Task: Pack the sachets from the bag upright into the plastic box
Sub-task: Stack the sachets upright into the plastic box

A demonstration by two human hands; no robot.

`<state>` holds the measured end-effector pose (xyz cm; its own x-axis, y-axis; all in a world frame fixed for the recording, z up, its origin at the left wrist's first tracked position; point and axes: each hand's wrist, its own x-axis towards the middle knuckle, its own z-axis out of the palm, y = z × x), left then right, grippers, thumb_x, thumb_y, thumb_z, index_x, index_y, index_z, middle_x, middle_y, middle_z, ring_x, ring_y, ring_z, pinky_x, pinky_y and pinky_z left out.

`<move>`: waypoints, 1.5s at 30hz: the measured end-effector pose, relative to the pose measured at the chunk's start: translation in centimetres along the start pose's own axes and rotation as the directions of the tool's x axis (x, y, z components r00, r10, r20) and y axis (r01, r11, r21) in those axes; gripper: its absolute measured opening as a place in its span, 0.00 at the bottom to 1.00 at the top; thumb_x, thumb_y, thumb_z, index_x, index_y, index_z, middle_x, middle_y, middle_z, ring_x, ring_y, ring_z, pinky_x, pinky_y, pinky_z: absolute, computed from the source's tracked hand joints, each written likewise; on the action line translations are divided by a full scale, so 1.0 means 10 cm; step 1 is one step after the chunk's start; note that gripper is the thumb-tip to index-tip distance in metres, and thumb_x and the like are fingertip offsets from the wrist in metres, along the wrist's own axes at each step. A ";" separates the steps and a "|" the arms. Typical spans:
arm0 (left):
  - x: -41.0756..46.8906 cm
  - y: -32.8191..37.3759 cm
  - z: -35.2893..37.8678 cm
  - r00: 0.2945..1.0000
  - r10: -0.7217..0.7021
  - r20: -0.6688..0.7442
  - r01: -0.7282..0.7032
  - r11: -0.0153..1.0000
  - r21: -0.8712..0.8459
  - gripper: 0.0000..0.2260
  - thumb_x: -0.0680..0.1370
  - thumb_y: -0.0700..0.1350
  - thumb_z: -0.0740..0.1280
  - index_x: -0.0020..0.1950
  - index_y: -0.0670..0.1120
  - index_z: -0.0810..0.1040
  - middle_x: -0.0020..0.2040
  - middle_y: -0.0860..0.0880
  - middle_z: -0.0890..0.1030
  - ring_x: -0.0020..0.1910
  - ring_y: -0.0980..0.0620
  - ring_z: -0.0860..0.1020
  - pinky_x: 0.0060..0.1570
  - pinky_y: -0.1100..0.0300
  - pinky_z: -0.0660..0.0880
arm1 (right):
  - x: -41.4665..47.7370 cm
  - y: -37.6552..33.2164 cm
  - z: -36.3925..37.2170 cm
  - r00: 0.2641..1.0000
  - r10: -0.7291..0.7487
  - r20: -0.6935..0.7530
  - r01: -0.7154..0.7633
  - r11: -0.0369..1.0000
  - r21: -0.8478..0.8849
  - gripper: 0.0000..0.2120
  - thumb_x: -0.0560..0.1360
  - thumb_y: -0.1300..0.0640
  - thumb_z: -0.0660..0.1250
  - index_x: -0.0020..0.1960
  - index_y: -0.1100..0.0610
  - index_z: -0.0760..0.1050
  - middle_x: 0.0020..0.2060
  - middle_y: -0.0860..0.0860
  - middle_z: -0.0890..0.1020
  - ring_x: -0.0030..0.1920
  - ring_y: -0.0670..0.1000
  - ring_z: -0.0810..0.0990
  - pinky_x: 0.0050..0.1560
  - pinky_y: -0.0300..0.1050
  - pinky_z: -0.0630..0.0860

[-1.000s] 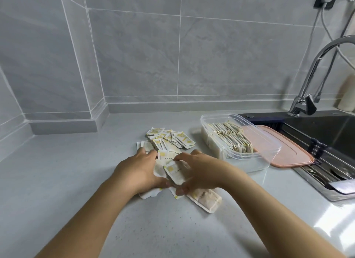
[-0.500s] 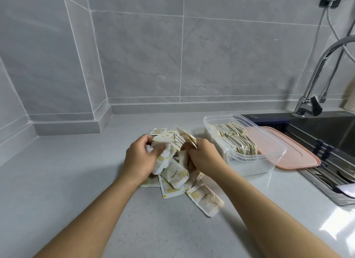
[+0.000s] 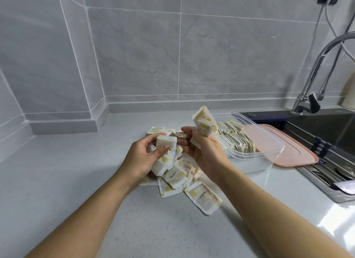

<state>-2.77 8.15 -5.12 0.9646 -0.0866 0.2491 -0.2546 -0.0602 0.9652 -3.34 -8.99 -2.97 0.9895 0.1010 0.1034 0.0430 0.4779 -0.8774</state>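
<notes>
White sachets (image 3: 204, 123) higher, R hand (image 3: 204, 152).

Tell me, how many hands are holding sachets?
2. The left hand grips a bunch of sachets above the loose pile on the counter; the right hand holds another bunch raised, beside the plastic box. Fingers may hide more sachets.

A: The sachets (image 3: 201, 195), what are they made of?
B: They look like matt white paper, a little crinkled. The plastic box (image 3: 253, 164) is clear and glossy.
A: And the lid (image 3: 299, 152)?
B: Pink plastic, smooth, rather matt. The counter (image 3: 96, 209) is pale speckled stone, smooth with a soft shine. The tap (image 3: 304, 104) is polished metal, the wall tiles (image 3: 134, 55) smooth grey.
</notes>
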 end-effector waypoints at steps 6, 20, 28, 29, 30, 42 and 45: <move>-0.04 0.02 0.01 1.000 0.004 0.020 -0.005 0.999 0.048 0.06 0.75 0.38 0.70 0.49 0.48 0.83 0.47 0.51 0.86 0.46 0.56 0.83 0.47 0.64 0.78 | 0.00 0.02 -0.01 0.997 -0.034 0.073 0.039 0.997 -0.060 0.12 0.82 0.59 0.55 0.54 0.64 0.76 0.42 0.55 0.84 0.38 0.50 0.80 0.39 0.41 0.77; -0.02 0.10 0.02 0.984 -0.163 -0.069 0.135 0.945 -0.296 0.06 0.75 0.38 0.68 0.48 0.46 0.82 0.42 0.48 0.86 0.40 0.54 0.83 0.42 0.60 0.80 | 0.02 0.11 -0.05 0.977 -0.205 0.058 0.202 0.809 -0.552 0.13 0.83 0.57 0.56 0.50 0.66 0.72 0.33 0.53 0.80 0.27 0.50 0.73 0.28 0.41 0.70; -0.03 0.12 0.00 0.977 -0.204 -0.065 0.170 0.924 -0.342 0.06 0.75 0.39 0.68 0.48 0.45 0.83 0.43 0.46 0.85 0.41 0.50 0.82 0.41 0.55 0.80 | 0.04 0.12 -0.09 0.986 -0.160 0.044 0.159 0.840 -0.519 0.10 0.80 0.57 0.61 0.50 0.65 0.74 0.36 0.54 0.80 0.32 0.52 0.77 0.28 0.43 0.72; -0.03 0.13 -0.01 0.976 -0.208 -0.060 0.175 0.920 -0.350 0.06 0.74 0.40 0.68 0.49 0.45 0.83 0.44 0.46 0.85 0.40 0.49 0.82 0.39 0.55 0.80 | 0.04 0.12 -0.10 0.985 -0.164 0.044 0.162 0.830 -0.533 0.08 0.79 0.59 0.64 0.50 0.65 0.74 0.35 0.53 0.80 0.31 0.50 0.76 0.28 0.43 0.72; -0.03 0.14 -0.01 0.976 -0.211 -0.054 0.178 0.916 -0.359 0.06 0.74 0.40 0.68 0.49 0.44 0.83 0.44 0.45 0.85 0.39 0.49 0.82 0.36 0.56 0.80 | 0.05 0.12 -0.10 0.985 -0.164 0.047 0.163 0.817 -0.553 0.07 0.77 0.60 0.66 0.50 0.64 0.76 0.34 0.52 0.80 0.30 0.49 0.75 0.28 0.42 0.71; -0.08 0.22 0.01 0.973 -0.230 0.031 0.223 0.890 -0.398 0.11 0.70 0.42 0.69 0.52 0.42 0.82 0.42 0.46 0.85 0.36 0.53 0.83 0.29 0.62 0.78 | 0.03 0.11 -0.07 0.976 -0.203 0.080 0.210 0.780 -0.590 0.07 0.78 0.61 0.64 0.55 0.60 0.75 0.46 0.56 0.83 0.45 0.51 0.82 0.47 0.43 0.80; -0.09 0.24 0.00 0.972 -0.233 0.019 0.221 0.890 -0.399 0.07 0.75 0.39 0.66 0.51 0.41 0.82 0.38 0.48 0.85 0.31 0.54 0.82 0.25 0.64 0.76 | 0.03 0.07 -0.08 0.970 -0.242 0.029 0.210 0.772 -0.599 0.03 0.77 0.62 0.66 0.50 0.59 0.75 0.41 0.57 0.83 0.38 0.48 0.80 0.40 0.41 0.77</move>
<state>-4.26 8.08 -3.02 0.9959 -0.0890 0.0154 0.0144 0.3243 0.9458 -2.88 -9.33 -3.99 0.9454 0.0078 0.3259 0.3240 -0.1326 -0.9367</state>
